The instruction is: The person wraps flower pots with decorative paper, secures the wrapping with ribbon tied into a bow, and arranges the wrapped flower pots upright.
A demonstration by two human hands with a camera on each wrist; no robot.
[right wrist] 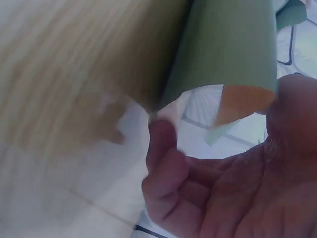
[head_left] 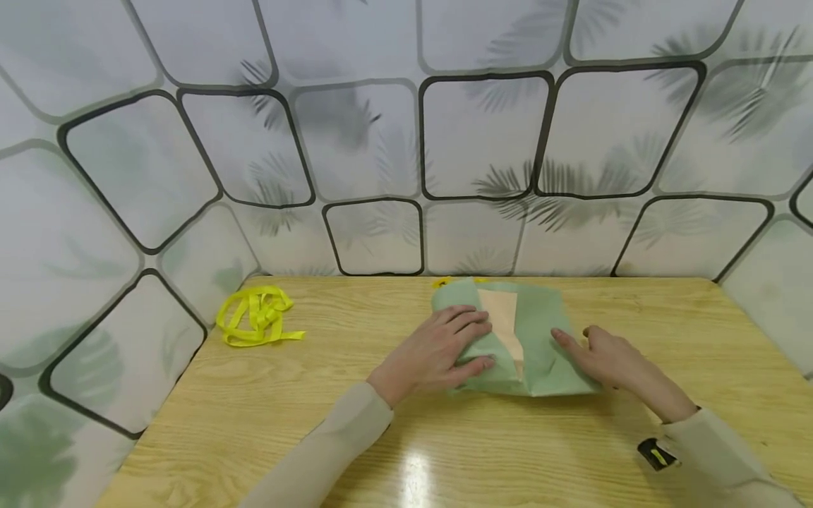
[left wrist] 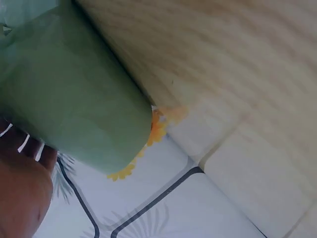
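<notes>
Green wrapping paper (head_left: 546,317), folded over with a peach layer (head_left: 504,317) showing in the middle, lies on the table in the head view. Yellow flowers (left wrist: 157,130) peek out past its far end in the left wrist view. My left hand (head_left: 441,349) rests on the left fold, fingers extended across it. At the right side, my right hand (head_left: 610,360) holds the paper's edge, thumb on top. The right wrist view shows the index fingertip at the lower edge and the paper (right wrist: 228,44) curving between it and the thumb. Most of the flowers are hidden inside the paper.
A loose heap of yellow ribbon (head_left: 257,317) lies at the table's back left. Behind the wooden table (head_left: 305,423) stands a patterned wall covering (head_left: 375,155). A small black-and-yellow item (head_left: 657,454) shows beside the right sleeve.
</notes>
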